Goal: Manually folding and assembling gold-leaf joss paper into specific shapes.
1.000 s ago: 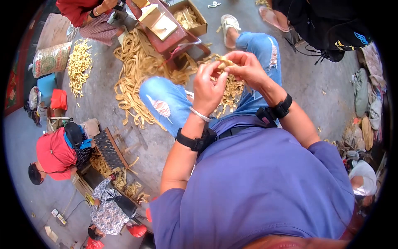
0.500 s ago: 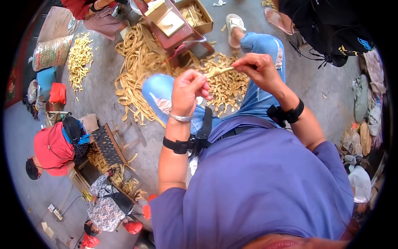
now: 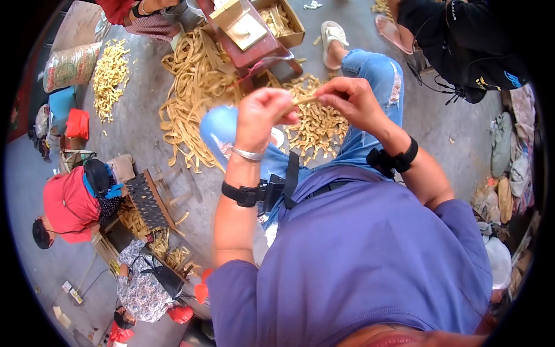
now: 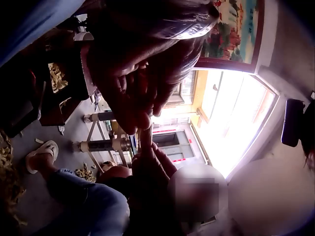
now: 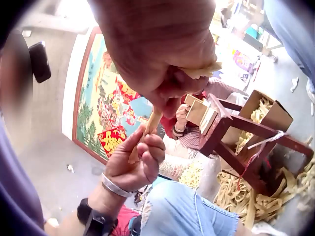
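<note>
A short tan strip [image 3: 304, 100] is stretched between the two hands above the lap. The left hand [image 3: 260, 118] pinches one end between thumb and fingers; the right hand [image 3: 355, 104] pinches the other. In the right wrist view the strip [image 5: 153, 121] runs from the left hand [image 5: 137, 162] up to the right hand [image 5: 162, 54], where another piece of tan material [image 5: 203, 71] shows by the palm. The left wrist view shows the strip [image 4: 146, 136] dimly between the fingertips. Below the hands lies a pile of short knotted pieces [image 3: 315, 130] on the floor.
Long tan strips [image 3: 191, 104] are heaped left of the knees. A dark red stool [image 3: 251, 55] bears a wooden box, with a cardboard box [image 3: 293, 32] beside it. Another pile of short pieces [image 3: 110, 81] lies far left. Other people sit around, one in a red shirt [image 3: 69, 199].
One second ago the hands were together at the piece; they moved apart with the strip stretched between them. Since half a second ago they have come slightly closer together.
</note>
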### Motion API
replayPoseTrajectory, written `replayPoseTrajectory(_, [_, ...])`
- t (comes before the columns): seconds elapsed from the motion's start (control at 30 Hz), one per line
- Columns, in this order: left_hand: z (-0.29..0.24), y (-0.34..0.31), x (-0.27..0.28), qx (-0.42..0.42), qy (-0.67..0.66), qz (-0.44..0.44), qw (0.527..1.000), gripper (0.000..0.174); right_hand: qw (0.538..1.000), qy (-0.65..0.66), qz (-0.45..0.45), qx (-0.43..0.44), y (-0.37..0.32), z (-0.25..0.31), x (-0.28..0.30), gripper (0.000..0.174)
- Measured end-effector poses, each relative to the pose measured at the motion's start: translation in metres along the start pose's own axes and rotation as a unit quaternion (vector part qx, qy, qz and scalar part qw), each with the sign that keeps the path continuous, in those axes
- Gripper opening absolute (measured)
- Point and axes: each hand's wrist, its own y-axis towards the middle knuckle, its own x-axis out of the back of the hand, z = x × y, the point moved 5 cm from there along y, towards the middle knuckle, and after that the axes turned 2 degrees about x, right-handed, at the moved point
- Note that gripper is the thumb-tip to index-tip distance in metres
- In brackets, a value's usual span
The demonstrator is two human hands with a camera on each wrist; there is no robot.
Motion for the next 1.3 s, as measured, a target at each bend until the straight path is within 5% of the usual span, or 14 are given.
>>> replayPoseTrajectory(0.07, [0.008, 0.004, 0.004, -0.051, -0.188, -0.022, 0.981, 0.028, 0.99, 0.09, -0.036, -0.101, 0.001, -0.015, 0.001, 0.012])
replayPoseTrajectory(0.13, [0.047, 0.003, -0.009, -0.007, -0.088, -0.016, 0.996, 0.038, 0.958, 0.187, -0.043, -0.215, -0.001, -0.025, -0.002, 0.014])
replayPoseTrajectory(0.27, [0.055, 0.015, -0.021, -0.054, -0.131, -0.06, 0.988, 0.032, 0.989, 0.118, 0.026, -0.084, -0.005, -0.01, -0.021, 0.016])
replayPoseTrajectory(0.37, [0.05, 0.016, -0.021, -0.047, -0.206, -0.075, 0.975, 0.03, 0.972, 0.149, -0.012, -0.179, -0.022, -0.021, -0.002, 0.016])
replayPoseTrajectory(0.43, [0.047, 0.014, -0.026, -0.026, -0.234, -0.063, 0.97, 0.029, 0.96, 0.227, -0.043, -0.156, -0.027, -0.024, 0.003, 0.014])
replayPoseTrajectory(0.5, [0.047, 0.016, -0.041, -0.007, -0.212, -0.04, 0.977, 0.029, 0.961, 0.234, -0.089, -0.118, -0.028, -0.025, 0.004, 0.01])
replayPoseTrajectory(0.53, [0.048, 0.016, -0.049, 0.003, -0.201, -0.028, 0.979, 0.03, 0.984, 0.142, -0.1, -0.028, -0.024, -0.01, 0.004, 0.009])
replayPoseTrajectory(0.7, [0.047, 0.018, -0.045, -0.025, -0.017, -0.081, 0.996, 0.029, 0.997, 0.064, -0.014, -0.05, -0.036, -0.013, 0.003, 0.017])
replayPoseTrajectory(0.8, [0.048, 0.024, -0.042, -0.06, 0.046, -0.054, 0.996, 0.029, 0.98, 0.197, -0.007, 0.02, -0.033, 0.004, -0.001, 0.014])
replayPoseTrajectory(0.83, [0.047, 0.021, -0.044, -0.019, 0.014, -0.031, 0.999, 0.029, 0.992, 0.119, 0.015, 0.036, -0.034, 0.006, 0.004, 0.014])
replayPoseTrajectory(0.93, [0.033, 0.007, -0.055, 0.003, -0.095, -0.011, 0.995, 0.028, 0.956, 0.263, -0.019, -0.128, -0.039, -0.013, 0.014, 0.016])
replayPoseTrajectory(1.07, [0.037, 0.012, -0.055, -0.052, 0.031, -0.046, 0.997, 0.025, 0.932, 0.346, 0.004, -0.106, -0.038, 0.001, 0.011, 0.016])
replayPoseTrajectory(1.23, [0.023, 0.007, -0.062, -0.108, 0.081, -0.087, 0.987, 0.018, 0.94, 0.322, -0.018, -0.108, -0.037, -0.002, 0.016, 0.015])
replayPoseTrajectory(1.3, [0.022, 0.005, -0.061, -0.127, 0.113, -0.1, 0.98, 0.016, 0.99, 0.118, -0.078, 0.0, -0.034, 0.008, 0.025, 0.016])
